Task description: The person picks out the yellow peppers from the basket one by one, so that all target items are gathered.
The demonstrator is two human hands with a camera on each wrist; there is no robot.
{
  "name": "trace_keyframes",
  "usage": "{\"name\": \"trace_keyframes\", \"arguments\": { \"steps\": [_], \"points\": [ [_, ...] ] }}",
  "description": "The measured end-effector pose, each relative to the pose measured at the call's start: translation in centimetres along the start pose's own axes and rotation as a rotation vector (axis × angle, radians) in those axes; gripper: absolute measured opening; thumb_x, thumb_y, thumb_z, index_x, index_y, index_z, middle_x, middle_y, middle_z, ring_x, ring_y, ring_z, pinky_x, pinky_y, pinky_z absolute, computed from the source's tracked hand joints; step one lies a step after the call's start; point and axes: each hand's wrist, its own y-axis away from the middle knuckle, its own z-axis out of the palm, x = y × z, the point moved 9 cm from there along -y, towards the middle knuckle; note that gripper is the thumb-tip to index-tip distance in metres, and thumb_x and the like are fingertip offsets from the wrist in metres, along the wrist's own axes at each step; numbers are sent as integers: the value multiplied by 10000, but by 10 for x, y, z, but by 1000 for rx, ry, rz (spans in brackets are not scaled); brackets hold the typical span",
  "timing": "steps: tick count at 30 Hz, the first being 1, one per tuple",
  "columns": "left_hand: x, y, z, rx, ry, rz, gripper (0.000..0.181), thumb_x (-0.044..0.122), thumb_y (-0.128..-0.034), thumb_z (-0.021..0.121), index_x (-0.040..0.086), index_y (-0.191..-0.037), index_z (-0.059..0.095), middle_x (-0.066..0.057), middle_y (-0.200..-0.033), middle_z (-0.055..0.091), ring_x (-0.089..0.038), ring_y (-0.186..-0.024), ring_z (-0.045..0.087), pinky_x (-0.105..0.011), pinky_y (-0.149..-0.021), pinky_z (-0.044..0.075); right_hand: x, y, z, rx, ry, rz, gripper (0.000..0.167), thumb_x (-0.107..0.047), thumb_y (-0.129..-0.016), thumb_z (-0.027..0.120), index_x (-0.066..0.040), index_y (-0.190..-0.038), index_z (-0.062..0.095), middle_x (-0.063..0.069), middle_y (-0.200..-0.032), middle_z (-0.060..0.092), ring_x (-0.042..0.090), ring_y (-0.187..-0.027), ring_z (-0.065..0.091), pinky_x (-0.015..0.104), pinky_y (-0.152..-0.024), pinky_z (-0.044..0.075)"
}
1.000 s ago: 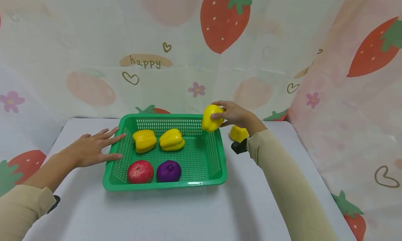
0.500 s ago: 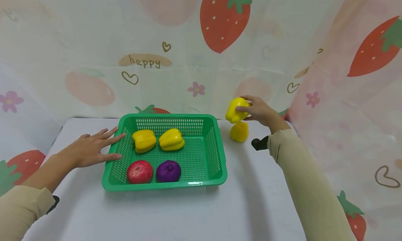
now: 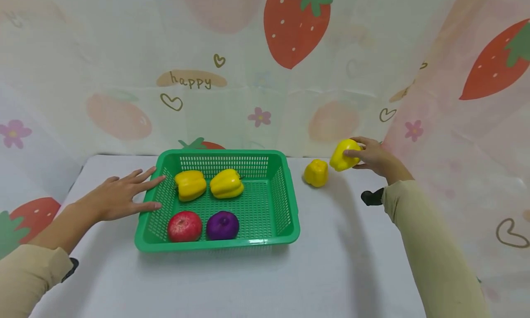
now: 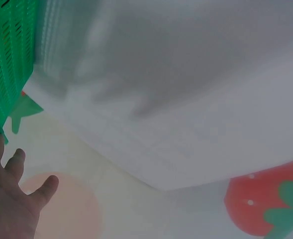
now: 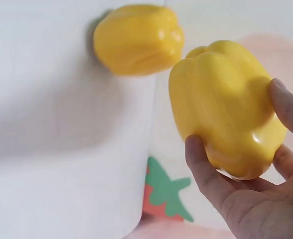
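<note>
My right hand (image 3: 374, 157) holds a yellow bell pepper (image 3: 343, 155) above the table, right of the basket. In the right wrist view, thumb and fingers curl round this bell pepper (image 5: 226, 104). A second yellow bell pepper (image 3: 316, 173) stands on the table between that hand and the basket. My left hand (image 3: 124, 196) lies with spread, straight fingers on the left rim of the green basket (image 3: 217, 246). Inside the basket are two yellow bell peppers (image 3: 190, 186) at the back, with a red pomegranate-like fruit (image 3: 185, 227) and a round purple vegetable (image 3: 222, 226) at the front.
A white-covered table (image 3: 265, 286) bears everything. Behind it and at the sides hangs a curtain (image 3: 248, 42) printed with strawberries, hearts and flowers. The table's back edge runs close to the curtain.
My right hand has carried the bell pepper from above the basket's back right corner out to the right, past the standing bell pepper. My left hand has stayed on the rim.
</note>
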Motion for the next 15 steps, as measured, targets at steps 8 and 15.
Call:
{"name": "trace_keyframes", "arguments": {
  "steps": [8, 15],
  "points": [
    [-1, -1, 0, 8, -12, 0, 857, 698, -896, 510, 195, -1564, 322, -192, -1624, 226, -529, -1416, 253, -784, -1026, 253, 35, 5, -7, 9, -41, 42, 734, -173, -1027, 556, 30, -1570, 105, 328, -1495, 252, 468, -1284, 422, 553, -1058, 421],
    [-1, -1, 1, 4, -8, 0, 860, 699, -895, 509, 194, -1565, 318, -192, -1625, 221, -533, -1417, 246, -787, -1028, 242, 61, 0, -3, 75, -63, 46, 681, -171, -1024, 562, 45, -1552, 190, 329, -1478, 308, 432, -1230, 464, 536, -1042, 446]
  ]
}}
